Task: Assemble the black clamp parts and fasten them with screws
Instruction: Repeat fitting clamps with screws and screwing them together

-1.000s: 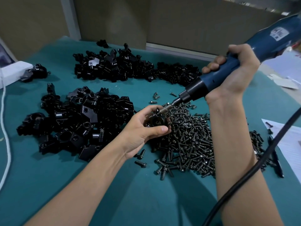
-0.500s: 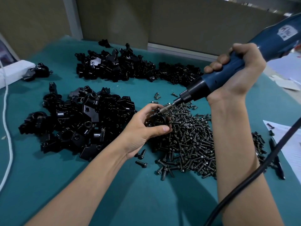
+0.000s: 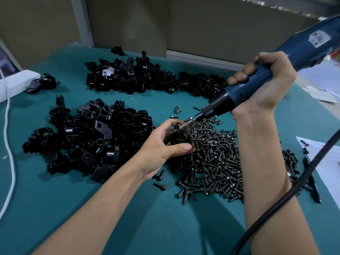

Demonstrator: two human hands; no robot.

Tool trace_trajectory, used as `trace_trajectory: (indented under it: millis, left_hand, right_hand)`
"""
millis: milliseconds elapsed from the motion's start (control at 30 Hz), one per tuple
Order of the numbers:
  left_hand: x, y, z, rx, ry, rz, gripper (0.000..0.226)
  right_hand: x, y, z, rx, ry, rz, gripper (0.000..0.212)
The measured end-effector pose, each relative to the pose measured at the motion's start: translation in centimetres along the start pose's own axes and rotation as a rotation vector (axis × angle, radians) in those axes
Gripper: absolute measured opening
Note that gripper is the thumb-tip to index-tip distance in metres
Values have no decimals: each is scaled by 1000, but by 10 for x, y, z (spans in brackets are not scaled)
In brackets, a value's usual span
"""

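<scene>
Screwdriver (image 3: 246, 92): slanting down-left, bit tip touching the clamp (image 3: 179, 139).
Left hand (image 3: 161, 150): curling around the clamp.
Right hand (image 3: 265, 85): clenching the screwdriver's blue barrel.

Bare green table (image 3: 161, 227) lies open at the near middle and near left. A clear strip runs between the near pile of black parts (image 3: 88, 137) and the far pile (image 3: 139, 78). The screw heap (image 3: 215, 162) fills the right; the screwdriver (image 3: 257, 89) slants above it, and a black cable (image 3: 287, 196) crosses the near right.
</scene>
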State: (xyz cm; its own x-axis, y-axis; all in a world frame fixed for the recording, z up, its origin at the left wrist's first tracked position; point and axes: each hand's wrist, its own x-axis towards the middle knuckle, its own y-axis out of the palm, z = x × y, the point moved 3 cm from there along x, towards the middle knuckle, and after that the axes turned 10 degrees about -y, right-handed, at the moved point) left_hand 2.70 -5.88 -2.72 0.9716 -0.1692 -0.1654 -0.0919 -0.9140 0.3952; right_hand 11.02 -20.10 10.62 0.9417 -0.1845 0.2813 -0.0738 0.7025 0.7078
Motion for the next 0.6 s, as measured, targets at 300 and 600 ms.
trace_trajectory:
  millis: [300,600]
  left_hand:
    - [-1,-1,0,13,-2,-25,58]
    - [-3,2,-1,-29,-11,-4,64]
  right_hand:
    - [-2,1,-1,2,-11,4,17]
    - [-5,3,0,5,-3,13,17]
